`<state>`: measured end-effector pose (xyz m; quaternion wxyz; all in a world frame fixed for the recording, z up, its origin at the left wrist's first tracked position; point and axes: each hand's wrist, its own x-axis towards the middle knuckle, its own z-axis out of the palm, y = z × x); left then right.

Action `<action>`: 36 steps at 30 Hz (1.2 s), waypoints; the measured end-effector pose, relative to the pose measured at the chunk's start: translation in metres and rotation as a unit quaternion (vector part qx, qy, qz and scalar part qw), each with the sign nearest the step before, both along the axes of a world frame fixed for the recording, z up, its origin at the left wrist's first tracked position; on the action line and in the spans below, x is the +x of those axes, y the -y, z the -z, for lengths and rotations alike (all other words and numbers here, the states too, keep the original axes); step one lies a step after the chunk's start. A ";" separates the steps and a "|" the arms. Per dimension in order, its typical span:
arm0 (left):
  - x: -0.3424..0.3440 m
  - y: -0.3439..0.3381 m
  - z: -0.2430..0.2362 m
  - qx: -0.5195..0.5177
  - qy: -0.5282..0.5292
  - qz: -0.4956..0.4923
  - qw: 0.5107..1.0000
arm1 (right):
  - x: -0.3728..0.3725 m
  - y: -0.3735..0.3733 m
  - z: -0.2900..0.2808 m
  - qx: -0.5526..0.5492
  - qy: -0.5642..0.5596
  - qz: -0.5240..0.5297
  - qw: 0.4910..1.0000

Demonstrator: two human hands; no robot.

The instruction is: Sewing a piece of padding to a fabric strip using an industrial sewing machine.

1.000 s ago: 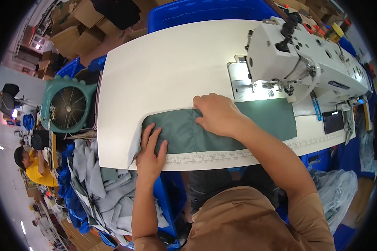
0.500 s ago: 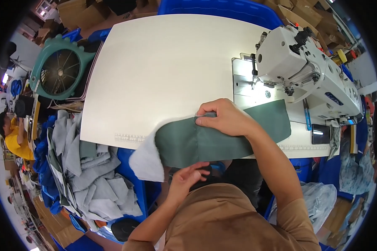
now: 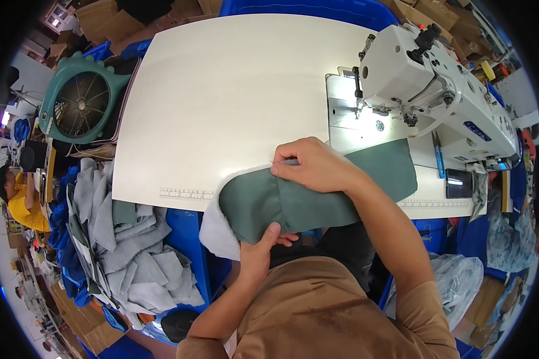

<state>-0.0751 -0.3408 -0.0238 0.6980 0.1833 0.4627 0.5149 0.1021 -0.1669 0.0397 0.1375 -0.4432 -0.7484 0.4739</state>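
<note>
Green cloth [image 3: 308,207] overhanging the counter [image 3: 221,102]
Left hand [image 3: 261,251] pinches its near edge, right hand [image 3: 311,166] pinches its far edge.

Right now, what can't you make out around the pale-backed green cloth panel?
Head view:
Long printed ruler strip: middle, hidden under the panel.
Bare right hand: some fingers, hidden behind the hand itself.
White sewing machine: needle, too small amid glare.
Blue plastic bin: cut off by upper edge.

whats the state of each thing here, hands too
Green fabric, partly overhanging the table
Right hand, pinching the fabric's far edge
Left hand, thumb at the near edge
Sewing machine, work light on
Phone, lying flat, screen state unclear
Fan, spinning or stopped unclear
Grey cloth pieces, heaped loosely
</note>
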 end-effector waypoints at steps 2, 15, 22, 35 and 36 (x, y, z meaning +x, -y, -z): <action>0.002 -0.001 0.001 0.021 -0.054 0.036 0.998 | -0.001 0.002 -0.001 0.003 -0.001 0.009 1.000; 0.004 0.009 0.028 0.078 -0.114 -0.006 0.990 | -0.010 0.017 0.014 0.095 -0.009 0.075 0.993; 0.004 0.009 0.026 0.082 -0.103 -0.011 0.991 | -0.013 0.014 0.009 0.072 0.021 0.075 0.994; -0.004 0.002 0.031 0.116 -0.123 0.024 0.985 | -0.014 0.014 0.007 0.082 0.031 0.068 0.994; -0.006 0.003 0.030 0.116 -0.126 0.026 0.985 | -0.014 0.014 0.007 0.091 0.034 0.061 0.993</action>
